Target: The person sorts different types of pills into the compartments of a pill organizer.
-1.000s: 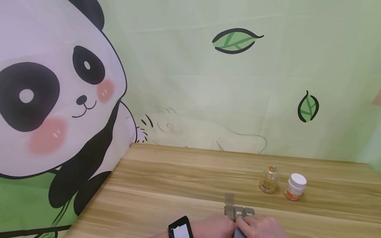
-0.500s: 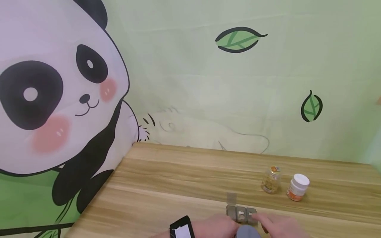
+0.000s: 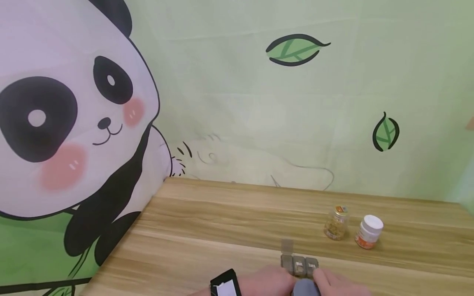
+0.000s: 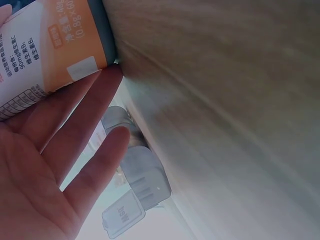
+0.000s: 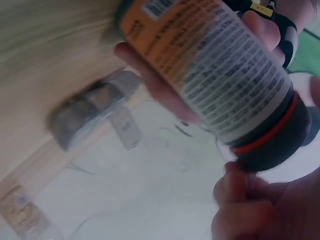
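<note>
My left hand (image 3: 272, 281) holds a supplement bottle (image 5: 210, 70) with an orange and white label, its fingers along one side and its thumb on the other. The bottle's dark cap (image 5: 280, 140) has an orange ring below it and appears grey from above in the head view. Fingers of my right hand (image 3: 338, 283) grip the cap's side. Just beyond both hands lies a grey translucent pill organizer (image 3: 311, 263). Its left compartment lid (image 3: 287, 246) is flipped up, and small pieces show faintly under the middle lid.
Farther back on the wooden table (image 3: 222, 213) stand a clear jar (image 3: 335, 226) of yellowish pieces with a gold lid and, right of it, a white tub (image 3: 369, 232) with an orange label. A panda-printed cloth (image 3: 240, 102) hangs behind.
My right hand goes from covering the cap to being spread off it at the right, then back against its side. The left hand stays in place; the organizer and jars have not moved.
</note>
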`<state>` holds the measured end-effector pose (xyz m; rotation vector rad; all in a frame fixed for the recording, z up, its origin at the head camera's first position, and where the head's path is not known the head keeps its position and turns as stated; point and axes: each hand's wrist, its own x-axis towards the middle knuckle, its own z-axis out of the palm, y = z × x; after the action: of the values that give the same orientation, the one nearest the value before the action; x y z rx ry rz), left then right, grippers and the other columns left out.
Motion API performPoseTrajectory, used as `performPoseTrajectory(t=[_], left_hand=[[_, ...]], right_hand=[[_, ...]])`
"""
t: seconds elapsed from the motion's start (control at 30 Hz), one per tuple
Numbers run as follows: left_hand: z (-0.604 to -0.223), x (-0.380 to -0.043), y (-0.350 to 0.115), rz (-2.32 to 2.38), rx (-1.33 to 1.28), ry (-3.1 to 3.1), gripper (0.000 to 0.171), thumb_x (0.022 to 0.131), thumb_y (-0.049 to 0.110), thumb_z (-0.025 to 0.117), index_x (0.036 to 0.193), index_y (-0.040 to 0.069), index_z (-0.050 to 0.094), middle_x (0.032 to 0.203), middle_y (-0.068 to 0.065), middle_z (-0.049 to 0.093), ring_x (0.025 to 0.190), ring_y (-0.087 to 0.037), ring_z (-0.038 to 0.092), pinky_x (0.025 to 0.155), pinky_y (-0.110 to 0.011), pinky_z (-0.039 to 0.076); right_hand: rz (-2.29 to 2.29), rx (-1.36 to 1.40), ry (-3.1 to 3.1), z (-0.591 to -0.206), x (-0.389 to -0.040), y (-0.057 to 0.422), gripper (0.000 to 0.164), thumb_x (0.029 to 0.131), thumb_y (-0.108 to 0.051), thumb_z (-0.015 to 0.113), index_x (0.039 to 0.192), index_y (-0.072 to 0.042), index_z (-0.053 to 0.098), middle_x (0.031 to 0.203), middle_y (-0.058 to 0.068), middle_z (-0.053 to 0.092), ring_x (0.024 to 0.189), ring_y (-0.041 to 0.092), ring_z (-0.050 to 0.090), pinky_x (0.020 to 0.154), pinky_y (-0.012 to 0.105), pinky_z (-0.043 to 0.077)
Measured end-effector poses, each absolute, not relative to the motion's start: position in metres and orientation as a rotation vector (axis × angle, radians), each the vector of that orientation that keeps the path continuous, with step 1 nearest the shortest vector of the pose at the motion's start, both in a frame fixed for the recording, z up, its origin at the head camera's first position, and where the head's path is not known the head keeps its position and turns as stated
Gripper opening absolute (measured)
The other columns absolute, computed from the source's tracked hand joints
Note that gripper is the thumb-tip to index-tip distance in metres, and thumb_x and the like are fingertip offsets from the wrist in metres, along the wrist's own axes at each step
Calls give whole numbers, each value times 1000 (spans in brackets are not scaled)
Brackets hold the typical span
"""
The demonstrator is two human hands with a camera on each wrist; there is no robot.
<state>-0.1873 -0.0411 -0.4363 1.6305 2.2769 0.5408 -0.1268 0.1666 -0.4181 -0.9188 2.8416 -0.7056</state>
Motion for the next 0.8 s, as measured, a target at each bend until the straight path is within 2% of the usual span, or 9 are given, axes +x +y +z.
performPoseTrajectory(t=[0.07, 0.17, 0.3, 0.53, 0.63, 0.8], left_hand=[[-436, -188, -41, 550, 1630, 2273, 7, 90, 21, 65, 94, 17, 70, 70, 18, 58, 59, 13, 44, 57, -7, 38], [-436, -189, -42, 552, 1638, 2279, 9, 91, 22, 65, 96, 17, 71, 68, 18, 57, 58, 13, 43, 56, -7, 38], [-436, -189, -43, 561, 1646, 2281, 9, 91, 22, 63, 93, 16, 70, 65, 17, 56, 56, 12, 42, 55, -7, 37], [-438, -189, -43, 476, 1653, 2336, 9, 91, 21, 63, 85, 16, 68, 62, 17, 50, 53, 11, 38, 52, -7, 35], [-437, -189, -43, 438, 1658, 2366, 11, 90, 19, 64, 80, 15, 65, 58, 16, 47, 50, 10, 35, 49, -8, 33], [-439, -188, -44, 461, 1622, 2409, 8, 89, 15, 65, 81, 14, 64, 58, 15, 48, 50, 9, 35, 49, -8, 32]], right_hand=[[-462, -837, 3044, -417, -119, 157, 40, 79, -46, 71, 84, -19, 43, 74, -12, 36, 59, -1, 31, 46, 21, 29], [-411, -773, 3141, -415, -115, 149, 41, 76, -53, 72, 86, -22, 47, 75, -15, 37, 57, -1, 32, 43, 21, 29], [-528, -991, 3099, -416, -122, 156, 38, 81, -55, 69, 94, -22, 55, 83, -17, 41, 64, -4, 35, 46, 19, 32], [-784, -1809, 2965, -426, -144, 170, 44, 91, -42, 66, 117, -6, 60, 98, -8, 45, 81, -1, 41, 63, 9, 32], [-840, -1923, 2950, -430, -147, 168, 46, 94, -38, 63, 126, -6, 56, 100, -6, 50, 84, 2, 46, 69, 11, 35], [-842, -1811, 3023, -431, -139, 155, 47, 91, -36, 68, 127, -8, 55, 105, -4, 60, 90, 8, 57, 72, 21, 45]])
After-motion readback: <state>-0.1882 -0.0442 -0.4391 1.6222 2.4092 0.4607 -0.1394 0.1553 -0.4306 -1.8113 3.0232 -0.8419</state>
